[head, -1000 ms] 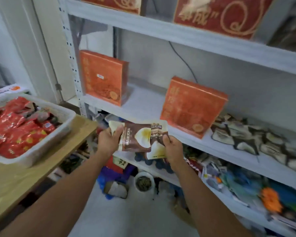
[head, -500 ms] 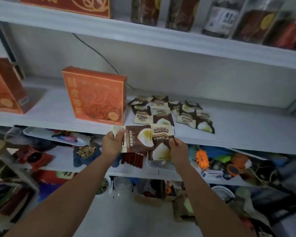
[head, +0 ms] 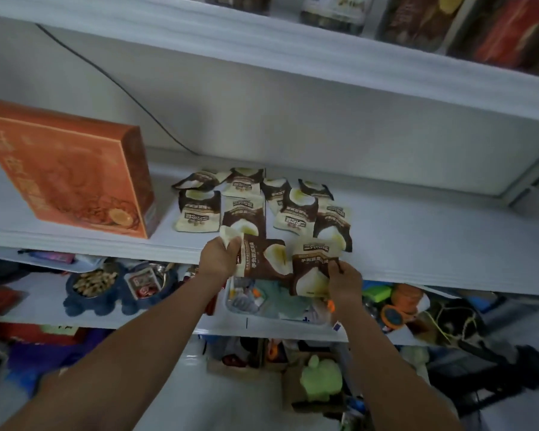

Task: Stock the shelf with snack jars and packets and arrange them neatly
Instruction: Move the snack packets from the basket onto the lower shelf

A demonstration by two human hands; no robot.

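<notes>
My left hand (head: 220, 256) grips the left end of a brown and cream snack packet (head: 263, 259) at the front edge of the white middle shelf (head: 433, 244). My right hand (head: 344, 283) pinches a second brown and cream packet (head: 311, 269), which overlaps the first and hangs past the shelf's front edge. Just behind them several more of the same packets (head: 262, 203) lie flat on the shelf in a loose cluster.
An orange box (head: 66, 172) stands on the same shelf at the left. Jars and dark packets (head: 417, 17) line the shelf above. The shelf below holds a blue bowl of nuts (head: 94, 284), a tray and mixed clutter. A black cable (head: 122, 88) runs down the back wall.
The view has swung right from the table with the tray of red packets to the packet cluster. Both hands have carried the two packets up to the shelf's front edge.
</notes>
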